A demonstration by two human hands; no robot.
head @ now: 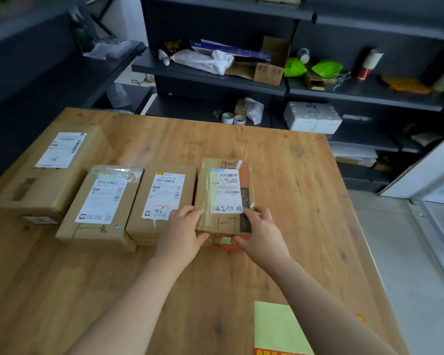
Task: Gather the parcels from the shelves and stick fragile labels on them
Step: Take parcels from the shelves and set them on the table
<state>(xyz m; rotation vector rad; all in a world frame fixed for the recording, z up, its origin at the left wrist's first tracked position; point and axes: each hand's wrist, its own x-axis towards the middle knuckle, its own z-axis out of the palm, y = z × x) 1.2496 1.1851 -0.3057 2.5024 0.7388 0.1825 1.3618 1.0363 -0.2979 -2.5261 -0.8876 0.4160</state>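
Left hand and right hand are gripping a parcel on the table.
Fingers are curling round its near corners; it is lying rightmost, just beside three other parcels.

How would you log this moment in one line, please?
left hand: grips rightmost parcel | right hand: grips it | table: three other parcels

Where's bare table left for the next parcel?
Widest bare patch: right of the held parcel, out to the table edge. Also the far strip behind the row, and near-left wood in front of the large box. Crowded: the four-parcel row, packed side by side, left hand and right hand gripping its right end. The yellow-green sheet takes the near-right corner.
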